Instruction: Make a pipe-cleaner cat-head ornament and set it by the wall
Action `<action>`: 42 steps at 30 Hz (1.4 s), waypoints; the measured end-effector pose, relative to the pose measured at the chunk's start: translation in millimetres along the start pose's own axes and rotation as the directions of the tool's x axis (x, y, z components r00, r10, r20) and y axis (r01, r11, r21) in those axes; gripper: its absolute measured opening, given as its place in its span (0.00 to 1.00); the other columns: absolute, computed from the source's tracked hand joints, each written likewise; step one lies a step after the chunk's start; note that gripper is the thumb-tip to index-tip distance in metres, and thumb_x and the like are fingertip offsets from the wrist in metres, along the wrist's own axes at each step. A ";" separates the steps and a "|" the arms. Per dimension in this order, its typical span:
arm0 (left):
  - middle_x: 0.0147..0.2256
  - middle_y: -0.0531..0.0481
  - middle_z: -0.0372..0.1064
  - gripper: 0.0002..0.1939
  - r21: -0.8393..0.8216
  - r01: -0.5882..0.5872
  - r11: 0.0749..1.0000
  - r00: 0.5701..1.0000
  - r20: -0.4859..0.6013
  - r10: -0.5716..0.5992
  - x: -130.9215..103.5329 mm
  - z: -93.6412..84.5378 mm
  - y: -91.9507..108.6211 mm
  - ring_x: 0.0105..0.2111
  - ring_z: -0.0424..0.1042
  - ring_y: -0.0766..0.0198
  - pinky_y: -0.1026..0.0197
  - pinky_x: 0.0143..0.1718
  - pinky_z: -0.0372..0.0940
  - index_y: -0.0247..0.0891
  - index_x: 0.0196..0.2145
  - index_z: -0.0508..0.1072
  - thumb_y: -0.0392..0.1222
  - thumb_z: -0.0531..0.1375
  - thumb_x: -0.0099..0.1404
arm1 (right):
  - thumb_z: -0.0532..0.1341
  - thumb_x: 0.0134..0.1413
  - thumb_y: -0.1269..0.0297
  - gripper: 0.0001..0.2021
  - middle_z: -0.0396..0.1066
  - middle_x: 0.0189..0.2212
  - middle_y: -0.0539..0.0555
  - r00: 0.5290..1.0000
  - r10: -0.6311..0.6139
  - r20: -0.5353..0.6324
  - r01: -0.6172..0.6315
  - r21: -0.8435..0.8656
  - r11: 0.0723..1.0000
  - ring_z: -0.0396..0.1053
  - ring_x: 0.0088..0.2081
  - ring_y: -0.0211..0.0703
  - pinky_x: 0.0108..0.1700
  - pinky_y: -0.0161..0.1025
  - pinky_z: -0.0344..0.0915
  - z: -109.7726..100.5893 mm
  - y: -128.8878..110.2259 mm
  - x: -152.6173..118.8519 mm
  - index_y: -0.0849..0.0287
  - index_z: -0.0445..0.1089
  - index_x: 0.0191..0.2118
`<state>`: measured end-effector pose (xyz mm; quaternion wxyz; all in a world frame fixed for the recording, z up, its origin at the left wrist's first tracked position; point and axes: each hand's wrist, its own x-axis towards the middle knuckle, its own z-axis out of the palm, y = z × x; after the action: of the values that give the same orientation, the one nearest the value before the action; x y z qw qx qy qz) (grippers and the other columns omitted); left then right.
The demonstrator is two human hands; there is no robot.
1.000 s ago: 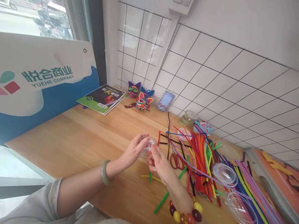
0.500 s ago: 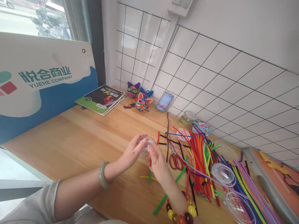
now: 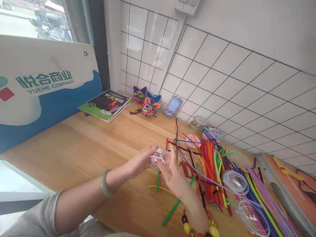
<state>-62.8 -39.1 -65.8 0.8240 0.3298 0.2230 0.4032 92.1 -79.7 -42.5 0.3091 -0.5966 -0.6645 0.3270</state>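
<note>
Between my two hands is a clear, rounded plastic ball (image 3: 159,157), shiny and see-through, held just above the table. My left hand (image 3: 142,162) cups its left side with the fingers together. On the right, my right hand (image 3: 174,172) has its thumb pressed to the front of the ball and its fingers round the far side. Red-handled scissors (image 3: 187,168) lie just beyond my right hand. Short green and yellow pipe cleaners (image 3: 160,188) lie on the wood below my hands.
A heap of coloured pipe cleaners (image 3: 213,174) and coils of clear tubing (image 3: 235,182) cover the right side. Two decorated cat-face balls (image 3: 148,108), booklets (image 3: 106,105) and a glass jar (image 3: 197,123) stand along the back. A printed board (image 3: 49,98) rises at left.
The clear ball has shifted slightly right and down and shows more. My right hand has opened around it, its fingers now extended upward; my left hand has turned a little and lowered.
</note>
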 end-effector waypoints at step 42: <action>0.28 0.47 0.70 0.22 0.225 -0.112 0.968 0.955 -0.245 0.167 -1.6 -0.5 -16.7 0.26 0.71 0.62 0.63 0.23 0.63 0.35 0.32 0.67 0.60 0.56 0.61 | 0.53 0.60 0.47 0.31 0.70 0.46 0.59 0.998 0.063 0.012 -0.063 0.354 0.933 0.64 0.20 0.33 0.20 0.34 0.63 33.6 -5.3 -3.5 0.56 0.47 0.63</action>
<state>-55.5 -47.8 -78.0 0.7173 0.3731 0.3473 0.4750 62.4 -85.7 -58.4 0.4007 -0.5522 -0.5755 0.4510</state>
